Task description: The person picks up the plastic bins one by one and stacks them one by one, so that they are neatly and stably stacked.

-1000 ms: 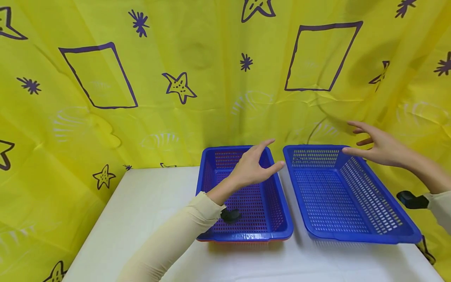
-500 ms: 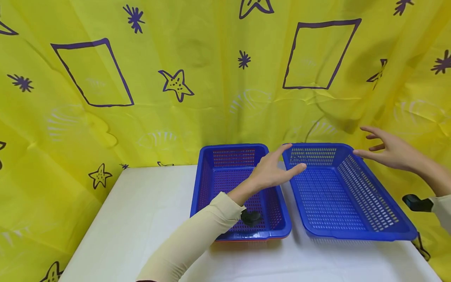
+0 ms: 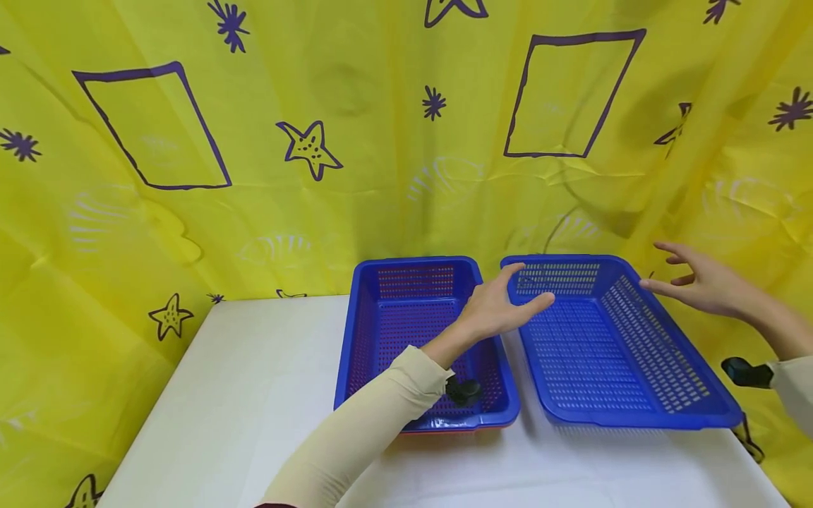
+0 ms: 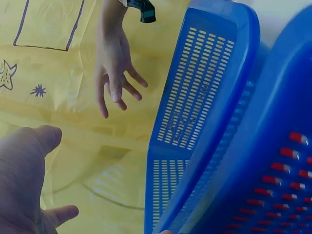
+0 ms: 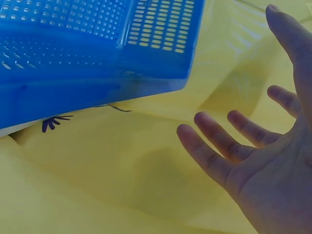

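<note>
Two blue perforated plastic baskets stand side by side. My left hand (image 3: 498, 307) hangs in the air, thumb and fingers spread, overlapping the right edge of the left basket (image 3: 416, 328) and the left rim of the right basket (image 3: 584, 353) in the head view. My right hand (image 3: 708, 282), fingers parted, is raised beside the far right corner of the right basket. Neither hand holds anything. The right wrist view shows the right palm (image 5: 268, 170) apart from the basket corner (image 5: 161, 58). Under the left basket a red rim (image 3: 457, 430) peeks out, and red shows through its slots.
A white table (image 3: 254, 381) carries the baskets, with its left part beside them. Behind and at both sides hangs a yellow curtain (image 3: 375, 176) with purple drawings. A dark wrist camera (image 3: 464, 391) sits on the left wrist, another (image 3: 746, 372) on the right.
My left hand has moved right, from over the left basket towards the right basket. My right hand has shifted slightly right and down. The baskets rest as before; the head view has turned a little.
</note>
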Demonstrator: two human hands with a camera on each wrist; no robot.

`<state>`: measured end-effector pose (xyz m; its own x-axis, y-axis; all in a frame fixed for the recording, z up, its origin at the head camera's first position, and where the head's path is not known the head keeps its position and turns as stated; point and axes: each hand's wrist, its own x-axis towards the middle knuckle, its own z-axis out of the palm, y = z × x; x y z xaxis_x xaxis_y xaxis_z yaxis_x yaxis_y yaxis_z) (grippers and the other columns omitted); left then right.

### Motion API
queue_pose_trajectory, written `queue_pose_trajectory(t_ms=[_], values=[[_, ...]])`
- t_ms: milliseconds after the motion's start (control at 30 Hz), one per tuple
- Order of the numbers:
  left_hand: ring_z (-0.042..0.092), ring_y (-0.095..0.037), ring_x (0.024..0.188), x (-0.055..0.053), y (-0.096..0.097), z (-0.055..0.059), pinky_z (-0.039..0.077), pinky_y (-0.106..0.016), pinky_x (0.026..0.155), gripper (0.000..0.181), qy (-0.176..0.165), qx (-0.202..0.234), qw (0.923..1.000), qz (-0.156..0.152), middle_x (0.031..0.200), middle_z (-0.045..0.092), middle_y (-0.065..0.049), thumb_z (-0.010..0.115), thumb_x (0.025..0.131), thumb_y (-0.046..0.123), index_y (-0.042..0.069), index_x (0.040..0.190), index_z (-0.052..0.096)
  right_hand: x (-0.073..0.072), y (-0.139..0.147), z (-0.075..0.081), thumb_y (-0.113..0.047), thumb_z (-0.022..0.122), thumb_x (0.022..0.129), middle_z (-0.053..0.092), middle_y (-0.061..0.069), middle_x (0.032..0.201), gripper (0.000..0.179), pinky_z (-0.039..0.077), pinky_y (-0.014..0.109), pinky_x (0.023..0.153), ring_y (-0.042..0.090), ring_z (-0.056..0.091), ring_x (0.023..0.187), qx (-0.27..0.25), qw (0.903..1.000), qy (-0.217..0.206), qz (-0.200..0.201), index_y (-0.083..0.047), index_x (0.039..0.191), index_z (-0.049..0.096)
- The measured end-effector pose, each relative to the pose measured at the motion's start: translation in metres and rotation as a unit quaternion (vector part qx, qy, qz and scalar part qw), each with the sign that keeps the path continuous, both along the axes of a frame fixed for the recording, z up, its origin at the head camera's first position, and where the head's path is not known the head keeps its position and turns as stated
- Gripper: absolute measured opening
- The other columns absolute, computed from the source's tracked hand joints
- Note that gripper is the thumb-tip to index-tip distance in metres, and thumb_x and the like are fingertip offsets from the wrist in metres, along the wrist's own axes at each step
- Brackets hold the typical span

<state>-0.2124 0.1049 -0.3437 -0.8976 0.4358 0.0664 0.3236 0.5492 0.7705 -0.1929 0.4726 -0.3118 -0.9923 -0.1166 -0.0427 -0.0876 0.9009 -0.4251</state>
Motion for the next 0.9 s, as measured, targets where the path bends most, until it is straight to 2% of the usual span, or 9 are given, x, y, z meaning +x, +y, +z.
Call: queue_pose_trajectory(t_ms=[133, 300, 367, 400, 500, 533, 600, 700, 900], values=[[0.046, -0.037, 0.141, 0.001, 0.007, -0.001, 0.049, -0.048, 0.105, 0.082, -0.023, 0.006, 0.9997, 0.009, 0.155, 0.05, -0.001, 0.063, 0.09, 0.069, 0.033, 0.159, 0.038, 0.001, 0.005, -0.005, -0.036, 0.06, 0.105, 0.026, 0.053, 0.144, 0.088, 0.051, 0.072, 0.085, 0.069, 0.048, 0.119, -0.011, 0.9998, -0.018, 0.005, 0.007, 0.16, 0.007], [0.05, -0.029, 0.139, 0.001, 0.014, -0.005, 0.05, -0.042, 0.105, 0.082, -0.057, 0.006, 0.9983, 0.001, 0.156, 0.048, -0.002, 0.065, 0.09, 0.067, 0.03, 0.159, 0.038, 0.002, 0.013, -0.013, -0.035, 0.057, 0.107, 0.022, 0.052, 0.144, 0.087, 0.058, 0.062, 0.084, 0.067, 0.049, 0.117, -0.058, 0.9953, -0.078, 0.004, 0.008, 0.16, 0.004], [0.065, -0.028, 0.122, 0.001, 0.016, -0.006, 0.056, -0.037, 0.096, 0.081, -0.079, 0.007, 0.9968, 0.0, 0.154, 0.05, -0.004, 0.067, 0.09, 0.065, 0.031, 0.158, 0.039, 0.003, 0.016, -0.017, -0.036, 0.057, 0.107, 0.022, 0.052, 0.144, 0.088, 0.058, 0.062, 0.085, 0.067, 0.048, 0.119, -0.069, 0.9924, -0.102, 0.003, 0.009, 0.159, 0.003], [0.071, -0.027, 0.107, 0.001, 0.017, -0.006, 0.059, -0.035, 0.089, 0.08, -0.093, 0.006, 0.9956, 0.0, 0.148, 0.056, -0.007, 0.067, 0.09, 0.064, 0.032, 0.158, 0.039, 0.003, 0.018, -0.018, -0.035, 0.057, 0.107, 0.022, 0.052, 0.144, 0.087, 0.058, 0.062, 0.085, 0.067, 0.049, 0.119, -0.076, 0.9908, -0.112, 0.004, 0.009, 0.159, 0.003], [0.074, -0.031, 0.071, 0.001, 0.019, -0.005, 0.062, -0.031, 0.062, 0.08, -0.131, 0.011, 0.9914, 0.0, 0.14, 0.061, -0.015, 0.071, 0.091, 0.059, 0.031, 0.158, 0.038, 0.003, 0.02, -0.023, -0.033, 0.057, 0.107, 0.024, 0.053, 0.143, 0.086, 0.058, 0.062, 0.085, 0.067, 0.05, 0.118, -0.089, 0.9861, -0.14, 0.015, 0.009, 0.159, 0.003], [0.072, -0.033, 0.062, 0.001, 0.02, -0.005, 0.06, -0.032, 0.054, 0.08, -0.146, 0.014, 0.9892, -0.002, 0.139, 0.061, -0.017, 0.072, 0.091, 0.056, 0.031, 0.159, 0.037, 0.003, 0.021, -0.024, -0.032, 0.058, 0.107, 0.024, 0.053, 0.143, 0.085, 0.058, 0.061, 0.085, 0.066, 0.051, 0.118, -0.093, 0.9844, -0.148, 0.018, 0.008, 0.159, 0.004], [0.072, -0.034, 0.064, 0.001, 0.022, -0.005, 0.058, -0.031, 0.048, 0.081, -0.165, 0.011, 0.9863, -0.004, 0.138, 0.06, -0.021, 0.074, 0.092, 0.051, 0.029, 0.16, 0.034, 0.003, 0.022, -0.027, -0.029, 0.058, 0.107, 0.024, 0.052, 0.144, 0.083, 0.059, 0.06, 0.085, 0.064, 0.053, 0.117, -0.104, 0.9808, -0.163, 0.027, 0.008, 0.159, 0.005], [0.074, -0.035, 0.066, 0.001, 0.026, -0.005, 0.058, -0.031, 0.047, 0.082, -0.177, -0.006, 0.9842, -0.004, 0.142, 0.057, -0.023, 0.075, 0.094, 0.043, 0.026, 0.161, 0.032, 0.003, 0.022, -0.029, -0.026, 0.058, 0.106, 0.024, 0.052, 0.144, 0.08, 0.059, 0.059, 0.086, 0.06, 0.054, 0.117, -0.119, 0.9759, -0.179, 0.036, 0.007, 0.159, 0.007], [0.07, -0.03, 0.055, 0.001, 0.034, -0.011, 0.063, -0.041, 0.059, 0.086, -0.191, 0.002, 0.9813, 0.025, 0.142, 0.055, -0.025, 0.083, 0.089, 0.021, 0.022, 0.159, 0.034, 0.002, 0.025, -0.033, -0.023, 0.061, 0.105, 0.024, 0.05, 0.144, 0.081, 0.059, 0.058, 0.088, 0.053, 0.058, 0.116, -0.139, 0.9702, -0.196, 0.033, 0.008, 0.158, 0.008]])
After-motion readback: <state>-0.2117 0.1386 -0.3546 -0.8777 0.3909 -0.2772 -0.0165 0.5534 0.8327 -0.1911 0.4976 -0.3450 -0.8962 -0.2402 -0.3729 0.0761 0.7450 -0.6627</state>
